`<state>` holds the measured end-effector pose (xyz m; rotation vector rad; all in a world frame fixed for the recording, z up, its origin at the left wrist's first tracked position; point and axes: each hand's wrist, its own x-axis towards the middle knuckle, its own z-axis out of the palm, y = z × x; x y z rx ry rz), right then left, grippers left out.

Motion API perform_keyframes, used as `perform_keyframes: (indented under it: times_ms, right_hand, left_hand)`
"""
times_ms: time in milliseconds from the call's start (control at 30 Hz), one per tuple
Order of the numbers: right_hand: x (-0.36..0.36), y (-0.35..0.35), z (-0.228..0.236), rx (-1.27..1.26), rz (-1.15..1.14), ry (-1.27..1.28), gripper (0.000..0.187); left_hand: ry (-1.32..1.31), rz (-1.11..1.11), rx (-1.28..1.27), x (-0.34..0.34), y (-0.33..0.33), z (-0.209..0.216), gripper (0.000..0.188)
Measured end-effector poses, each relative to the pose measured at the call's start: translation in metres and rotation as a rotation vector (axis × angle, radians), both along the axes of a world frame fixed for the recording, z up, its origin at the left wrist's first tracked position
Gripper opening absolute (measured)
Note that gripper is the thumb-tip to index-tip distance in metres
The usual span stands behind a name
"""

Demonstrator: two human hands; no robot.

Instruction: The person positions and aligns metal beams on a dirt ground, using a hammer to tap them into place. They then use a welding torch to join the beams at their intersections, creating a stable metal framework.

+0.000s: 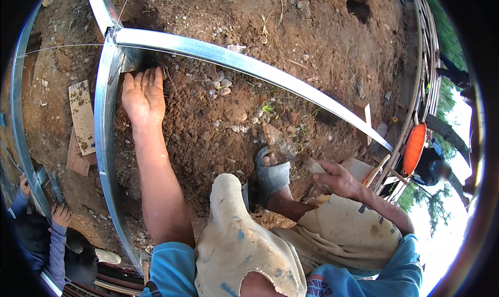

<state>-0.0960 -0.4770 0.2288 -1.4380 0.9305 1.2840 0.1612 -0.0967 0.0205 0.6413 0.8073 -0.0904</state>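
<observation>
The left hand (144,99) is held palm up, its fingers straight and close together, gripping nothing; the forearm stretches forward, with the fingertips beside a short metal piece (133,59) beneath the frame joint. Whether they touch it I cannot tell. The right hand (340,181), on a bent arm, is wrapped around the handle of a trowel (279,142), whose blade points forward and left over the soil, near the sandal (272,178) on one foot.

Past the left fingertips, a long metal beam (249,66) runs off to the right, barring the ground beyond; a second beam (106,120) stands between that hand and the stained boards (82,117). Pebbles (223,89) lie between the hands. Farther left, a co-worker's hand (61,215) is at the outer beam (21,110). An orange object (414,149) sits far right.
</observation>
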Motion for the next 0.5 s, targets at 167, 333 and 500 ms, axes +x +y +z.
perform_keyframes:
  times_ms: [167, 333, 500]
  right_hand:
    - [0.003, 0.002, 0.0, 0.006, -0.006, 0.001, 0.03]
    - [0.002, 0.007, 0.0, 0.059, -0.034, -0.021, 0.02]
    - [0.0, 0.006, 0.0, 0.034, -0.051, -0.008, 0.028]
  left_hand:
    - [-0.289, -0.831, 1.093, -0.018, 0.013, 0.023, 0.053]
    - [-0.405, -0.713, 0.773, 0.033, -0.005, -0.029, 0.069]
    - [-0.176, -0.761, 0.682, 0.09, -0.015, -0.05, 0.095]
